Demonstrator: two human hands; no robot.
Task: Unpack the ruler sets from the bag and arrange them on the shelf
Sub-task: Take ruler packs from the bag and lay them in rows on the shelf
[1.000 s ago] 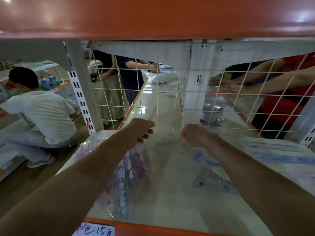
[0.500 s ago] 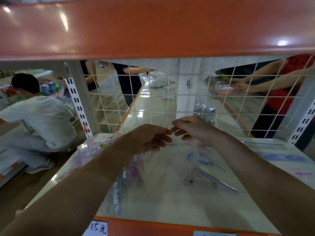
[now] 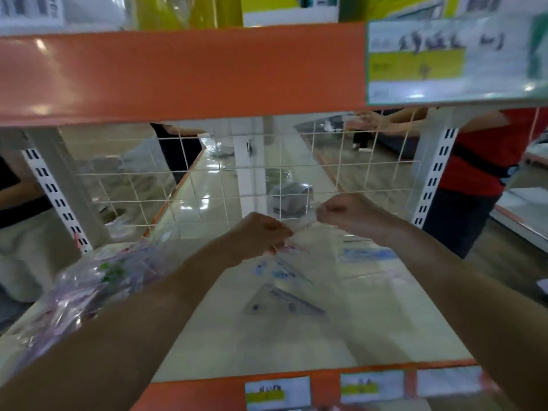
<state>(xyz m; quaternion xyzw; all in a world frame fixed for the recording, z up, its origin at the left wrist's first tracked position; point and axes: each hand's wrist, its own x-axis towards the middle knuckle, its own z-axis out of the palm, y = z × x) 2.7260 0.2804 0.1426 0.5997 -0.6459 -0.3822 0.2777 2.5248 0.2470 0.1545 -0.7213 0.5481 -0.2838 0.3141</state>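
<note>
— What's on your left?

— One crinkled clear bag point(image 3: 98, 289) lying on the left end of the white shelf point(image 3: 267, 345), under my left forearm. Pink and purple ruler sets show through it, too blurred to count.

— And your hands?

— Two, both raised near the wire grid point(image 3: 237, 185) at the back. My left hand point(image 3: 258, 235) is curled closed, pinching one edge of a clear plastic sleeve point(image 3: 299, 225); my right hand point(image 3: 344, 212) is fisted on the other edge, so the sleeve stretches between them.

— Anything laid out already?

— Below my hands I count two clear set squares: one with blue print point(image 3: 281, 271), one plain triangle point(image 3: 281, 304) nearer me. To the right lies one blue-printed ruler pack point(image 3: 367, 255).

— The front edge?

— Three price labels point(image 3: 277, 393) on the orange strip
</note>
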